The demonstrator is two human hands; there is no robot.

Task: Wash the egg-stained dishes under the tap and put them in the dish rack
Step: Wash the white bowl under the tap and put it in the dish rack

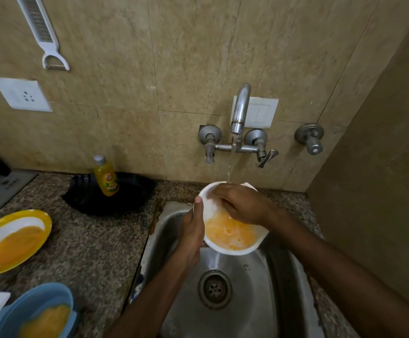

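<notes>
Yellow plate [13, 242]: round, glossy, egg-smeared; set on the speckled stone counter [96, 242], far left.
Blue bowl [40, 311]: near left, egg pooled inside.
Left hand [193, 230]: thumb up, clamped on the bowl's left rim.
White bowl [232, 247]: smooth, egg-filled, tilted over the steel sink [247, 284] under the tap [240, 111].
Right hand [242, 203]: curled inside the bowl; grip cannot be told.

— What hangs at the upper left of the frame?
— A white peeler [43, 32] on the tiled wall, and below it a white socket plate [23, 94].
— And by the counter's back edge?
— A yellow detergent bottle [106, 176], upright, on a black tray [115, 198], left of centre.
— On the right?
— A lone metal valve [311, 137], and a white switch plate [262, 112] near centre.
</notes>
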